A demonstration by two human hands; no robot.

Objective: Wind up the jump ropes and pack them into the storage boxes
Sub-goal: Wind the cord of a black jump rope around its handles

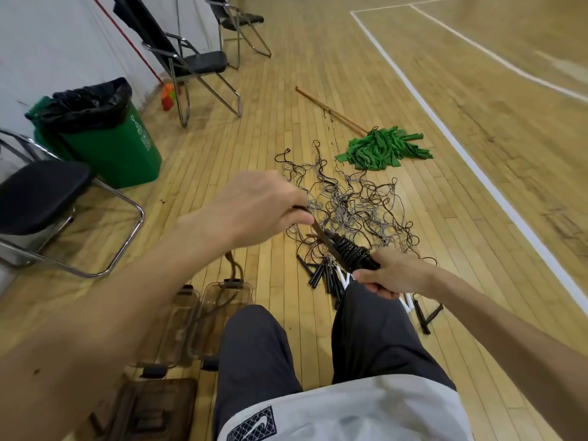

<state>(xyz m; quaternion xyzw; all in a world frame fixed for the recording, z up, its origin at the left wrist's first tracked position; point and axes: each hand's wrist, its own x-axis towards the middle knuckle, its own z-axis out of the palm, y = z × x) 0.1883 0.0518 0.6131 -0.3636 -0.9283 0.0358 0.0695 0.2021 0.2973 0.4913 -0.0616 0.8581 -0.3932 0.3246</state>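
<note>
While a pale plank gym floor [413, 90] stretches beneath, a green plastic bin lined with a black bag [111, 144] stands by the wall among black folding chairs with chrome frames [191, 62]. A green rag mop on a wooden pole [381, 151] lies beyond a tangled heap of thin dark jump ropes [350, 202], whose black and white handles are bunched near the person's knee. Two clear plastic storage boxes [165, 338] sit on the floor beside the left leg. The left hand [254, 208] pinches a taut length of cord, and the right hand [388, 276] grips a black handle bundle wrapped in coiled rope [353, 253], held above the heap.
</note>
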